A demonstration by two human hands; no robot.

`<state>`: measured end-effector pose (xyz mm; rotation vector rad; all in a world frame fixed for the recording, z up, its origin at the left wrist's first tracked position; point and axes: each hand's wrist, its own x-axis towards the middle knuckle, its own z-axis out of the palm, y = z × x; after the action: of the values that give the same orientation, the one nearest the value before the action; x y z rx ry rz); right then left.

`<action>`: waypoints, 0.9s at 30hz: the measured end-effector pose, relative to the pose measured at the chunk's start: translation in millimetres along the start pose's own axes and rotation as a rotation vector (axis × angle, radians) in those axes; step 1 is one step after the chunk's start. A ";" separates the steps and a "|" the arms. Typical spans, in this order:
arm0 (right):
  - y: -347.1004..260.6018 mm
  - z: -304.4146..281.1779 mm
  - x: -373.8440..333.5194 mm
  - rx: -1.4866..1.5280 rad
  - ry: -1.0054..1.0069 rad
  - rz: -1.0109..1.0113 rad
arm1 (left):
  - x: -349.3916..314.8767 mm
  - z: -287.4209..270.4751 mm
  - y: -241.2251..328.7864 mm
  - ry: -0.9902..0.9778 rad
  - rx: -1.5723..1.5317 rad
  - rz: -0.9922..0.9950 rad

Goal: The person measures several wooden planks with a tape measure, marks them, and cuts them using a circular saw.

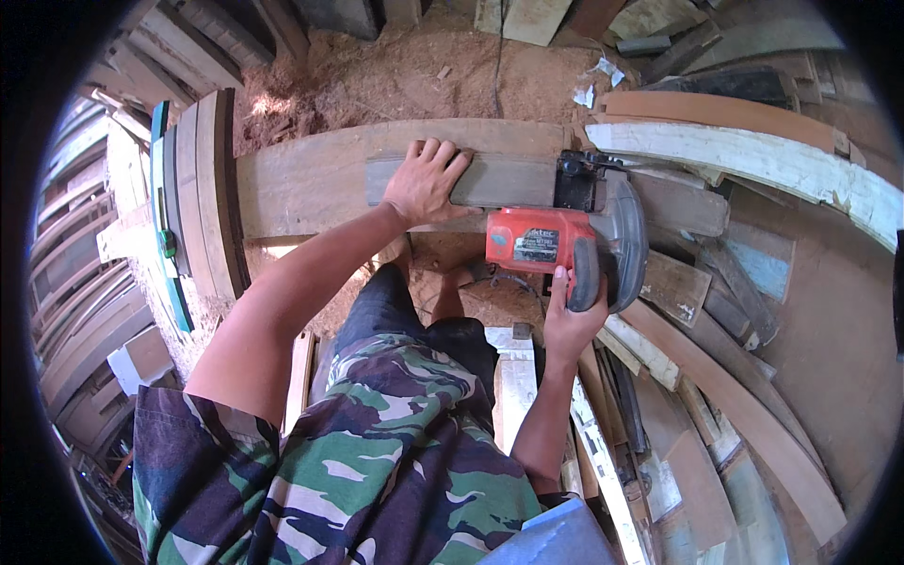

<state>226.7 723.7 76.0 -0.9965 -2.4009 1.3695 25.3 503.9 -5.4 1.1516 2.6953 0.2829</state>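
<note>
A red circular saw with a dark grey handle and blade guard sits at the right end of a short grey-brown board. My right hand is closed around the saw's rear handle, thumb along its side. The short board lies on a wider, longer plank running left to right. My left hand presses on the short board, with fingers curled over its top and the thumb near its close edge. The blade itself is hidden by the guard.
Sawdust covers the ground beyond the plank. Upright boards stand at the left, by a green strip. Long planks and a white-painted board lie on the right. A dark cord runs over the sawdust.
</note>
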 end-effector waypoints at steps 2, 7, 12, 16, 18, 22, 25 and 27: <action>4.8 3.7 6.5 -0.011 0.021 -0.072 | 0.8 -0.4 -1.1 0.011 -0.015 0.008; 8.2 11.5 18.8 -0.003 0.021 -0.045 | -0.1 0.0 -1.3 -0.014 -0.024 -0.001; 10.1 19.0 28.1 0.004 0.054 -0.025 | 0.2 0.0 -2.0 0.003 -0.022 0.009; -6.2 21.0 38.3 0.097 0.005 0.043 | -2.4 2.3 -0.4 0.030 -0.041 0.004; -5.6 22.3 47.5 0.098 0.012 -0.008 | -2.0 0.8 0.5 0.026 -0.033 -0.001; -1.8 18.7 68.9 0.016 -0.023 -0.213 | -0.4 2.7 2.5 0.054 -0.043 -0.003; -10.2 9.7 65.1 0.285 -0.219 0.090 | -0.6 1.9 3.0 0.067 -0.035 -0.003; 14.8 18.1 72.2 0.262 -0.169 -0.095 | 0.0 1.8 3.3 0.074 -0.037 -0.003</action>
<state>170.5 762.8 43.2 -0.7172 -2.2679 1.7374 28.0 506.2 -6.3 1.1489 2.7425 0.3812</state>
